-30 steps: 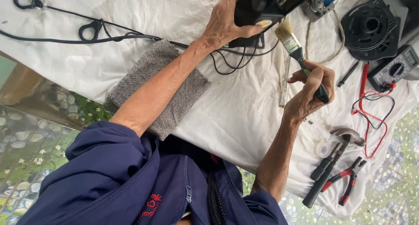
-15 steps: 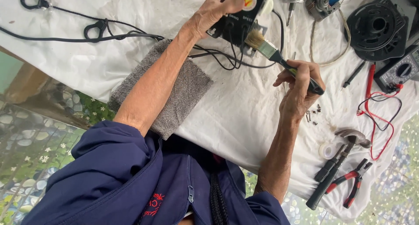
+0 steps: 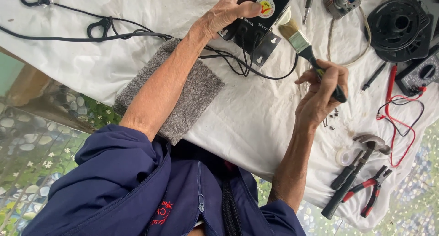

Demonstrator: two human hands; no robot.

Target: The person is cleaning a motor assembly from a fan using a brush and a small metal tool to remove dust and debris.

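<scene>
My left hand grips a black box-shaped control unit with a round sticker, lifted off the white cloth at the top middle. Black cables trail from it. My right hand holds a small paintbrush by its black handle. The pale bristles point up and left, close to the unit's lower right corner. Whether they touch it I cannot tell.
A grey towel lies under my left forearm. A black cord runs along the top left. To the right are a round black housing, a multimeter with red leads, a hammer, red-handled pliers, a tape roll and small screws.
My left hand has shifted the black unit, its stickered face now toward the camera. The brush moved from the unit's edge back down and right, bristles now just beside it.
</scene>
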